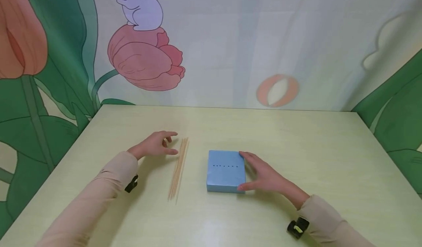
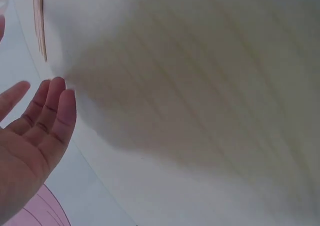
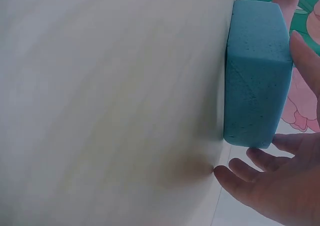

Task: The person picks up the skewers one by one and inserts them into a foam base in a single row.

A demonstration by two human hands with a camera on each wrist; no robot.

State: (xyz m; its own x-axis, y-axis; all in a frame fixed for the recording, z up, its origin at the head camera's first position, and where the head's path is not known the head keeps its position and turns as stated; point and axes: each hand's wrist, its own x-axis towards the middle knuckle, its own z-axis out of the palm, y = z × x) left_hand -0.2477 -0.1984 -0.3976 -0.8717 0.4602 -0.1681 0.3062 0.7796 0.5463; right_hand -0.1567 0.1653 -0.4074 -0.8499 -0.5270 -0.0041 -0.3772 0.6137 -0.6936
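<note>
A square blue foam block lies flat on the table, with a row of small dark holes across its top. My right hand spans its right side, thumb at the front corner and fingers at the back corner. From the right wrist view, the block shows its plain sides, and the hand touches it with thumb and fingertips. Left of the block lies a narrow bundle of thin wooden sticks. Beside their upper part hovers my left hand, fingers spread and holding nothing; its palm shows in the left wrist view.
The pale yellow table ends at a back edge against a printed curtain with flowers and a rabbit. Black straps with small devices sit at the left wrist and right wrist.
</note>
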